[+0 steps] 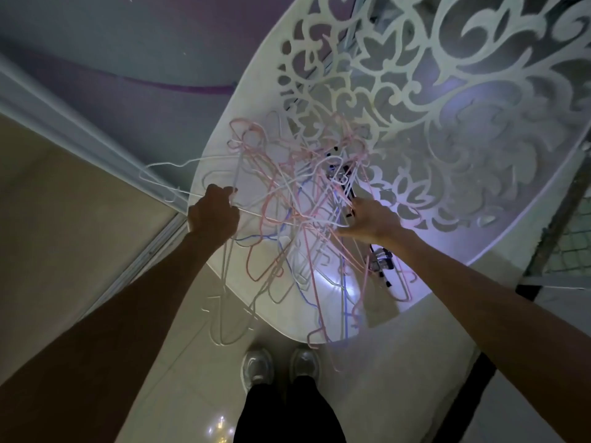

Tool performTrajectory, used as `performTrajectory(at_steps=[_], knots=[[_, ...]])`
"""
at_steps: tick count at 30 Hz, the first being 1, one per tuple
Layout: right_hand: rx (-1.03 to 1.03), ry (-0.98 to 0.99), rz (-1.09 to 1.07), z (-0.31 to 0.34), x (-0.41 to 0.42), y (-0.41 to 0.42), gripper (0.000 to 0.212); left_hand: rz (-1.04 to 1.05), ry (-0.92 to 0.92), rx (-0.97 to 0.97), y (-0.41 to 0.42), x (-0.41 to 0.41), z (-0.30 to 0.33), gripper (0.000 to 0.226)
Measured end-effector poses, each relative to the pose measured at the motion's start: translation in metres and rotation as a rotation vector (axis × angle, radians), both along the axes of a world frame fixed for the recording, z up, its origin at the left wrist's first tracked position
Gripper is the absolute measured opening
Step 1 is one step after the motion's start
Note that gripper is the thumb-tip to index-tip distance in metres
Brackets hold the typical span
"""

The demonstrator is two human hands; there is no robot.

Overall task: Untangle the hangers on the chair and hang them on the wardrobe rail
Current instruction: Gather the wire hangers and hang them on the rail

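A tangle of thin wire hangers point(297, 212), pink, white and blue, lies over the seat of a white chair point(323, 327) with a cut-out floral backrest point(447, 100). My left hand point(212, 215) grips white hanger wires at the tangle's left edge; one white hanger point(166, 180) sticks out to the left past the seat. My right hand point(371, 219) holds into the tangle's right side, fingers curled among pink and white wires. Some hangers droop over the seat's front edge toward the floor. A dark clip hanger point(379, 260) lies under my right wrist. No wardrobe rail is in view.
A pale sliding-door track and frame point(150, 251) runs diagonally at the left. My two shoes point(281, 366) stand on glossy tile just in front of the chair. A mesh panel point(569, 244) stands at the right edge. The scene is dim.
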State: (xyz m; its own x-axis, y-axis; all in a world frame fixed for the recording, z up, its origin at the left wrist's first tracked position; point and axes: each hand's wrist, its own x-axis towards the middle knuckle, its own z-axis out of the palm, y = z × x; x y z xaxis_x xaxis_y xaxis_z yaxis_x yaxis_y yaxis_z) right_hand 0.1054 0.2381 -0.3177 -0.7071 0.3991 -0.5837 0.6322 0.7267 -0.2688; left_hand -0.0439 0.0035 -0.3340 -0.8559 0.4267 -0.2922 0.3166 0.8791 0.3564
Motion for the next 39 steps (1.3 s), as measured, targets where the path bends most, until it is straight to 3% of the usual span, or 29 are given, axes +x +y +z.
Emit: performTrajectory(at_steps=[5, 9, 12, 15, 19, 21, 24, 27, 30, 33, 36, 39], knots=[[-0.019, 0.184, -0.048, 0.002, 0.006, 0.000, 0.039, 0.021, -0.204, 0.107, -0.002, -0.015, 0.009, 0.017], [0.020, 0.227, -0.011, 0.014, 0.005, 0.007, 0.033, 0.134, -0.391, 0.339, -0.003, -0.019, 0.014, 0.018], [0.183, 0.235, 0.042, 0.034, 0.002, 0.017, 0.035, 0.093, -0.418, 0.306, 0.000, -0.017, 0.017, 0.011], [0.337, 0.272, 0.033, 0.047, 0.005, 0.031, 0.033, 0.000, -0.387, 0.234, 0.017, -0.015, 0.025, 0.023], [0.460, 0.252, 0.254, 0.045, 0.005, 0.021, 0.037, 0.170, -0.518, 0.226, 0.025, -0.024, 0.025, 0.012], [0.476, 0.247, 0.237, 0.051, 0.002, 0.030, 0.032, 0.176, -0.566, 0.254, 0.015, -0.027, 0.024, 0.012], [0.477, 0.343, -0.013, 0.063, -0.001, 0.044, 0.028, 0.208, -0.511, 0.407, 0.009, -0.015, 0.027, 0.021], [0.498, 0.309, 0.150, 0.065, -0.001, 0.029, 0.022, 0.261, -0.391, 0.474, 0.007, -0.005, 0.031, 0.023], [0.518, 0.363, 0.040, 0.071, 0.007, 0.030, 0.018, 0.216, -0.225, 0.411, 0.002, -0.001, 0.030, 0.026], [0.591, 0.351, 0.155, 0.066, 0.015, 0.016, 0.008, 0.179, -0.194, 0.383, 0.005, 0.001, 0.034, 0.026], [0.649, 0.361, 0.226, 0.074, 0.014, 0.010, 0.016, 0.178, -0.152, 0.377, 0.008, 0.005, 0.040, 0.028], [0.575, 0.337, 0.185, 0.075, 0.011, 0.024, 0.016, 0.176, -0.205, 0.502, 0.007, 0.008, 0.047, 0.028]])
